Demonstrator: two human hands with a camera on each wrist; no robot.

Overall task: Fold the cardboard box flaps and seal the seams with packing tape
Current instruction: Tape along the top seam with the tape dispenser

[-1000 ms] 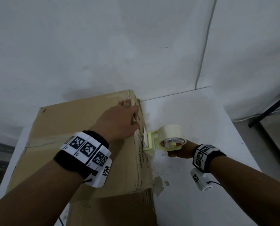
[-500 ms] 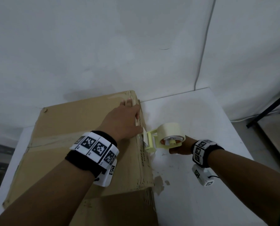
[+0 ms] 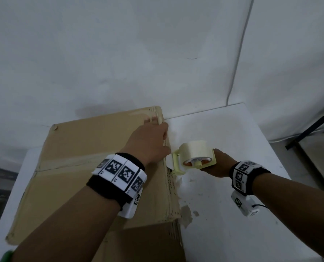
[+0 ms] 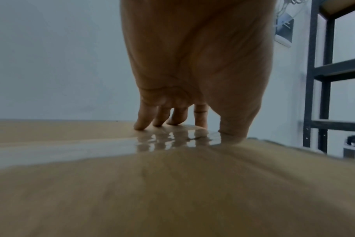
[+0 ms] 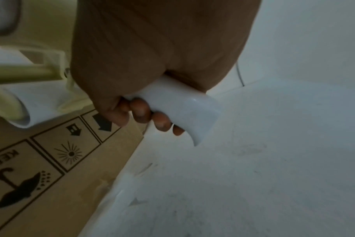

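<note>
A brown cardboard box lies on the white table, its flaps closed and a strip of tape running across its top. My left hand lies flat on the top near the right edge, fingertips pressing the glossy tape. My right hand grips the white handle of a pale yellow tape dispenser, whose front end sits against the box's right side. A roll of tape sits in the dispenser.
White walls stand close behind the box and table. A cable runs down the wall corner. A dark metal shelf frame stands off to the right. Bits of torn tape and scuffs mark the table beside the box.
My left hand has slid a little forward along the box's right edge. The dispenser in my right hand has tilted and stays against the box's side.
</note>
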